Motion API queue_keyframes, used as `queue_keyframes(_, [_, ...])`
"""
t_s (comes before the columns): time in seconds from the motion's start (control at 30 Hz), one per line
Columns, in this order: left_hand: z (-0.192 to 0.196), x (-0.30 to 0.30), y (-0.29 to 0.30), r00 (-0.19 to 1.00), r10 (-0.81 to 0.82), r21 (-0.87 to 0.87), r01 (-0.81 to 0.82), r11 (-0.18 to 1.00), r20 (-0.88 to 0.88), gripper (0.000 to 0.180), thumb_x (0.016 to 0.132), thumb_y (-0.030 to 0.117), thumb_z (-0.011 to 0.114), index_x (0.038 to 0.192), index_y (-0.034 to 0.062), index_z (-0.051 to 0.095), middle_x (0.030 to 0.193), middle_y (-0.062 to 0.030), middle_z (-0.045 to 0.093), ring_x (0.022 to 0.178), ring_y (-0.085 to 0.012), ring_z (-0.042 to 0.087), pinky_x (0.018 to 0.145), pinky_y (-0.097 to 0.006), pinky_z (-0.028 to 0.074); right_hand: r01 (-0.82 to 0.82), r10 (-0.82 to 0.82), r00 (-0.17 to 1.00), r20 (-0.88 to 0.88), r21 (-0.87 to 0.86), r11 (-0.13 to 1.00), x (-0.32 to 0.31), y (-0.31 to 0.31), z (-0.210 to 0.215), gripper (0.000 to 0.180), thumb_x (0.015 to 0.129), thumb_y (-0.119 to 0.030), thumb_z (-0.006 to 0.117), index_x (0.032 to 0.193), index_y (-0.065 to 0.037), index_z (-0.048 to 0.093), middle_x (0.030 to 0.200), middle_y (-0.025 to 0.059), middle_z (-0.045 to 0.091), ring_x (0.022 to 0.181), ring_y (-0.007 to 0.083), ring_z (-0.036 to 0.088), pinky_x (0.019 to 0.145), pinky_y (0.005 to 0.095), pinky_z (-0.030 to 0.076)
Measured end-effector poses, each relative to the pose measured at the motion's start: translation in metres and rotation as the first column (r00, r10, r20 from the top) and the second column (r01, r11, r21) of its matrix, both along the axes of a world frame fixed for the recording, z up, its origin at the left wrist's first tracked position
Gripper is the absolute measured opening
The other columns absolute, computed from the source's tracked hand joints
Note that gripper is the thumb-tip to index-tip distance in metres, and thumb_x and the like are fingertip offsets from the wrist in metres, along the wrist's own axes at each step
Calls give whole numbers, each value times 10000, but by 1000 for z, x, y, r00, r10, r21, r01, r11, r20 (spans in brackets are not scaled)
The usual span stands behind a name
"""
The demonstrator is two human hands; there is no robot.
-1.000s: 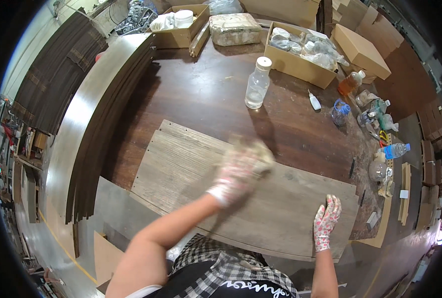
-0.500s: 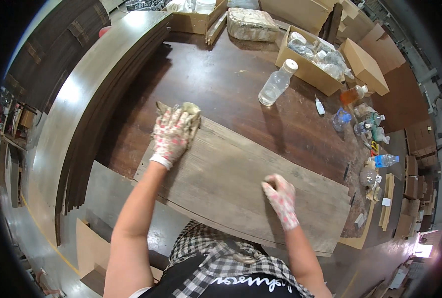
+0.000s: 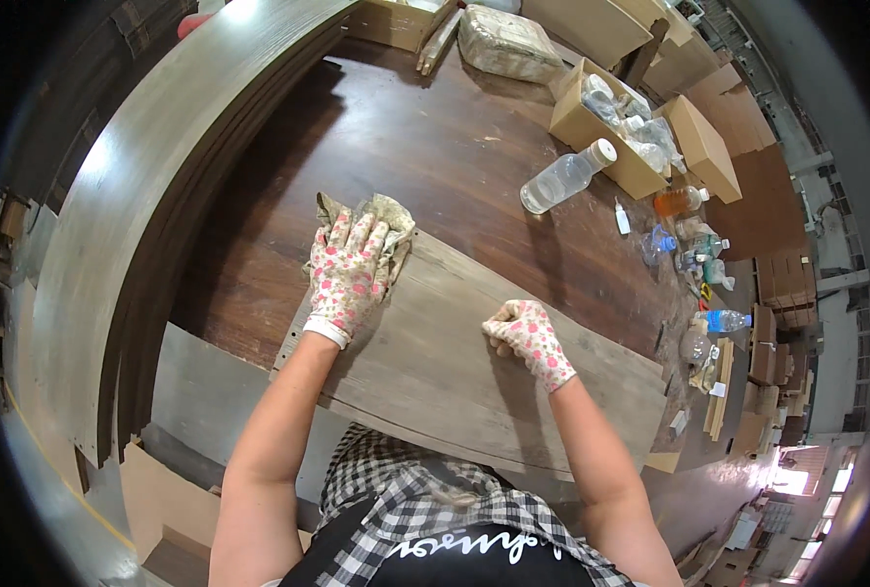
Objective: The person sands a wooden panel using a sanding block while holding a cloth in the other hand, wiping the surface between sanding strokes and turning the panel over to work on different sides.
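With the left hand [image 3: 345, 277], fingers part-spread, holding the bunched rag [image 3: 393, 217], press evenly along the wood-grain board [image 3: 435, 342] on the bench [image 3: 425, 127], ideally bracing it with the loosely closed, seemingly empty right hand [image 3: 531, 338].

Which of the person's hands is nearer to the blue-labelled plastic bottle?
The right. The right hand is over the board, left of the blue-labelled bottle; the left hand is farther left, on the cloth.
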State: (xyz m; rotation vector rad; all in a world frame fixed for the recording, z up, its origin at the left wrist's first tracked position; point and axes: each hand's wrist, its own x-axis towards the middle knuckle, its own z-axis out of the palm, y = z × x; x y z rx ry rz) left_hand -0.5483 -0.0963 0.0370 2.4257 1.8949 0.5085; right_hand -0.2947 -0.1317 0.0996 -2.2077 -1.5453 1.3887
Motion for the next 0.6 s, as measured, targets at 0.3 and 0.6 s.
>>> queue_keyframes(0.3, [5, -3, -4, 1000, -16, -2, 16, 1000, 17, 531, 806, 245, 583, 1319, 163, 478, 1388, -47, 429, 1319, -286, 328, 1084, -481, 225, 161, -160, 987, -19, 87, 983, 1, -12, -10, 211, 729, -206, 667, 594, -49, 624, 519, 56, 612, 475, 116, 587, 457, 254, 455])
queue_keyframes(0.6, [9, 33, -34, 893, -240, 61, 235, 970, 380, 583, 844, 218, 531, 1379, 50, 370, 1437, -144, 341, 1325, -369, 300, 1086, -477, 230, 466, -198, 865, -462, 590, 659, -28, -40, -50, 420, 850, -208, 617, 1220, -38, 516, 1194, 154, 561, 989, 263, 603, 798, 327, 506])
